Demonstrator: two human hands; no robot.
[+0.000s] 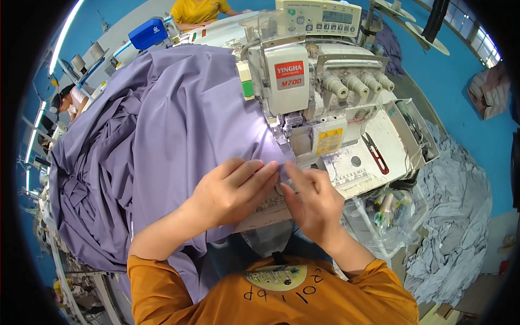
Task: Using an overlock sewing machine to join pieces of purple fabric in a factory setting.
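Note:
A large spread of purple fabric (179,108) covers the left of the table, its right edge running up to the needle area of a white overlock sewing machine (287,78). My left hand (233,189) is closed on the fabric's edge, fingertips pinched together just in front of the lit presser foot area. Close beside it, my right hand (317,203) has its index finger at the same edge, slightly blurred. Its thumb stands apart from that finger, and I see nothing gripped between them. The needle itself is too small to make out.
Red-handled thread snips (376,154) lie on the machine bed at right. Beyond them is a metal tray (414,130). A clear plastic bin (384,216) hangs below the table edge, near a pile of grey fabric (452,216). A person in yellow (197,12) sits across.

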